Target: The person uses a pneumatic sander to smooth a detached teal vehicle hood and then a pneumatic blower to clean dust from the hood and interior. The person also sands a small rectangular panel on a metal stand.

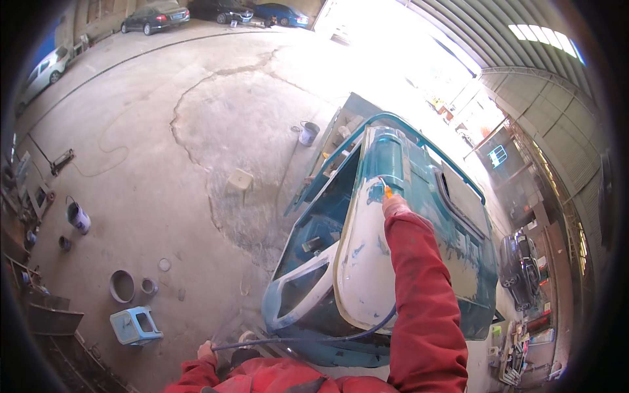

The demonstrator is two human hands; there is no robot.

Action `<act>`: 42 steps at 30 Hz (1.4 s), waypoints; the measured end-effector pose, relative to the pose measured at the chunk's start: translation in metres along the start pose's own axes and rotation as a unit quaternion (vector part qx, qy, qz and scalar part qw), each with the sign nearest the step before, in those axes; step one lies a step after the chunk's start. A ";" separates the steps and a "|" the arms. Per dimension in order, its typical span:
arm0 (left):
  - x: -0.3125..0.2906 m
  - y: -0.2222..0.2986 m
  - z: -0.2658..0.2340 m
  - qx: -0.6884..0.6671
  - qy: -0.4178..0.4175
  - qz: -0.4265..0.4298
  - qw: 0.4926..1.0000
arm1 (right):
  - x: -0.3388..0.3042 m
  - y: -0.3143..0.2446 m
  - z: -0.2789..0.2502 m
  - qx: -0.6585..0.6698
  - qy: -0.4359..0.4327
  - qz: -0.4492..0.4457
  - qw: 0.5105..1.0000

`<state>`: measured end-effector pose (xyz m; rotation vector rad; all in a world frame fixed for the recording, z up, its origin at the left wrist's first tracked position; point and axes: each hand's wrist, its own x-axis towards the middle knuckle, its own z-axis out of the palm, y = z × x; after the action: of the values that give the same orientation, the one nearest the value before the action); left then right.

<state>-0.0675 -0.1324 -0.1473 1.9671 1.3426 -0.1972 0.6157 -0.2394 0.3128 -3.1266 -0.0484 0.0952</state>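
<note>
My right arm, in a red sleeve, reaches out over the teal and white vehicle cab (pixel 367 262). My right hand (pixel 395 205) is closed round a small tool with an orange handle (pixel 388 192). Its thin tip is at a blue patch on the cab's white-edged roof; the tool's exact kind is too small to make out. Low at the left, my left hand (pixel 206 352) grips a dark blue hose (pixel 308 339), which curves across my front towards the cab and passes behind my right sleeve. An open window frame shows the cab's dark inside.
A blue stool (pixel 135 325), a round tub (pixel 122 286) and a bucket (pixel 78 217) stand on the concrete floor at left. Beyond the cab's left side are a cream stool (pixel 240 180) and another bucket (pixel 308 133). Parked cars (pixel 156 18) line the far wall.
</note>
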 end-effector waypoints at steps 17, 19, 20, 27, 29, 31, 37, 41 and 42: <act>0.072 0.040 -0.049 -0.208 0.109 0.093 0.968 | 0.094 0.114 0.001 0.073 0.085 0.076 0.991; 0.077 0.089 -0.088 -0.137 0.105 0.151 0.973 | 0.092 0.155 -0.006 0.070 0.110 0.084 0.988; 0.078 0.117 -0.106 -0.133 0.092 0.135 0.977 | 0.089 0.174 -0.010 0.066 0.124 0.090 0.986; 0.052 0.273 -0.169 -0.126 0.040 0.261 0.956 | 0.055 0.284 -0.045 0.138 0.172 0.133 0.966; 0.037 0.305 -0.170 -0.103 0.044 0.325 0.939 | 0.043 0.312 -0.055 0.163 0.191 0.118 0.961; 0.022 0.335 -0.172 -0.095 0.047 0.372 0.922 | 0.031 0.342 -0.062 0.156 0.200 0.135 0.958; -0.037 0.414 -0.183 -0.150 0.070 0.546 0.822 | -0.001 0.442 -0.070 0.135 0.211 0.198 0.948; -0.102 0.450 -0.177 -0.135 0.038 0.669 0.730 | -0.013 0.513 -0.073 0.118 0.214 0.232 0.942; -0.119 0.456 -0.174 -0.134 0.033 0.681 0.719 | -0.016 0.531 -0.074 0.113 0.214 0.240 0.940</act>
<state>0.2244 -0.1930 0.2572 2.1729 -0.3117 0.7344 0.6208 -0.7719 0.3804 -2.7800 0.6753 -0.5341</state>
